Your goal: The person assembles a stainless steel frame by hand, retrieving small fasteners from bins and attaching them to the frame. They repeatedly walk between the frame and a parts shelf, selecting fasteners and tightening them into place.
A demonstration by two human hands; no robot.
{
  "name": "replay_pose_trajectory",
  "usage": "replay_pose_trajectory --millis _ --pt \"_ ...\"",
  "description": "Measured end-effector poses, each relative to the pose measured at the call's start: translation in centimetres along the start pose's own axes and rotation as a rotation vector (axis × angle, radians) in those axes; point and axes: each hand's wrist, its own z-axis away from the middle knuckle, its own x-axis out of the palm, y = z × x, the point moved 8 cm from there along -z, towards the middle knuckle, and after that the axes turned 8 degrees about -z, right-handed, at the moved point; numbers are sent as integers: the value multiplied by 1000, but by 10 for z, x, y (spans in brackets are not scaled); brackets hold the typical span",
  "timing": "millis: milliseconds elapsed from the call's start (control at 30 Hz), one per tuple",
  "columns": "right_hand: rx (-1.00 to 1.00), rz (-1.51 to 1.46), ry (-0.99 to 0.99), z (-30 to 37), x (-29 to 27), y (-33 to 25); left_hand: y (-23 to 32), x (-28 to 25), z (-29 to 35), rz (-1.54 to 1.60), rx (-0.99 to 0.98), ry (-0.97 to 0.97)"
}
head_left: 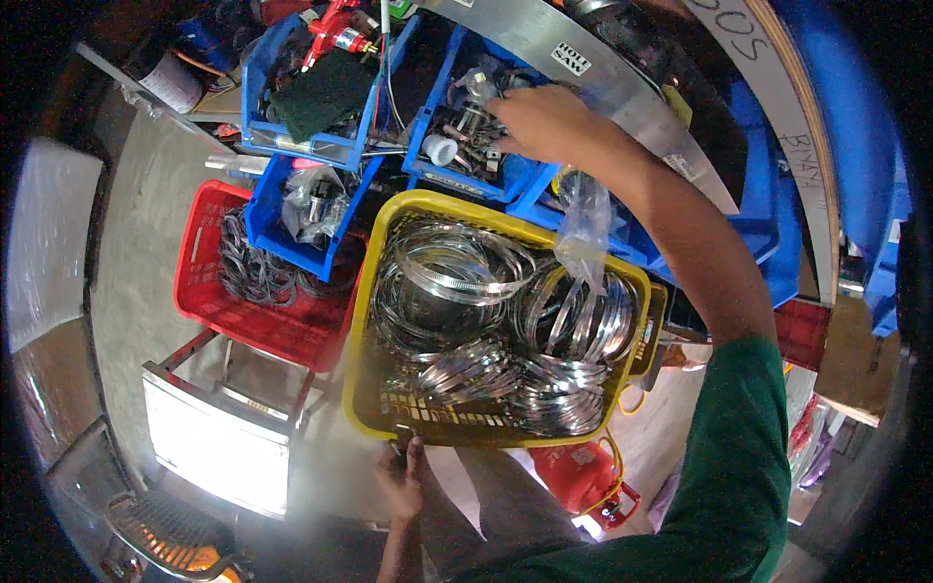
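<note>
My right hand (544, 124) reaches over a blue parts bin (455, 183) at the top centre, its visible fingers apart among small metal parts, a clear plastic bag (476, 87) and a white plastic cap (439, 150). Whether the fingertips touch any part is hard to see. At the near rim of a yellow basket (362, 389) my left hand (400, 481) is closed, with a small, thin, shiny piece at its fingertips that I cannot identify. Large and small coils of shiny metal hose clamps (466, 374) fill much of the basket.
To the left, a red basket (194, 282) holds grey strip coils, beneath a small blue bin (292, 251) of bagged fittings. Another blue bin (255, 102) carries a red tool (335, 37). A plastic bag (583, 228) overhangs the yellow basket; a red gas cylinder (578, 476) stands below.
</note>
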Motion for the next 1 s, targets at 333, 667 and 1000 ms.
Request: replay_pose_trajectory --millis 333,667,1000 --pt "-114 -369 -186 -35 44 -22 6 12 -4 -11 7 -28" --pt "-142 -259 -94 -30 21 -5 3 23 -8 107 -21 1" --pt "-56 139 -123 -27 -2 -14 7 17 -12 71 81 -4"
